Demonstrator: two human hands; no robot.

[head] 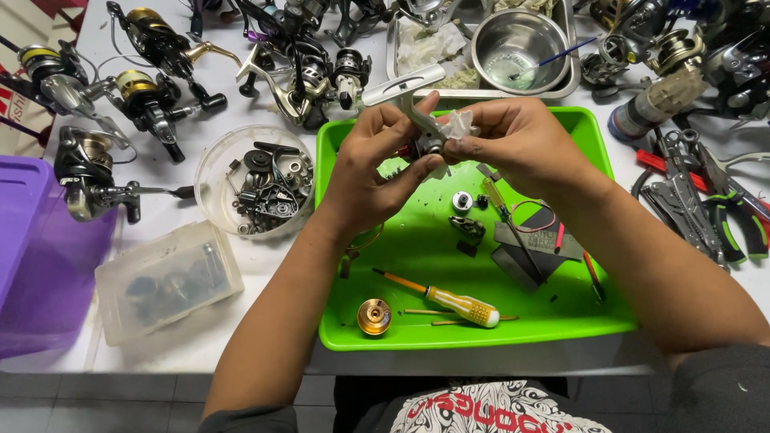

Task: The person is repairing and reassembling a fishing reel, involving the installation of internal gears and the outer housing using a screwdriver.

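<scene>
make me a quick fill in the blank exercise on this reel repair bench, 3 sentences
1. Both hands, left hand and right hand, work above a bright ____ tray.
2. The screwdriver lying in the tray has a ____ handle.
3. The round clear container of small parts sits to the ____ of the tray.

Missing words: green; yellow; left

The fingers (417, 112) of both hands hid most of the small reel part (425, 143) between them. The purple bin (36, 256) ran off the left edge. The frosted box (168, 281) blurred its contents beyond telling.
</scene>
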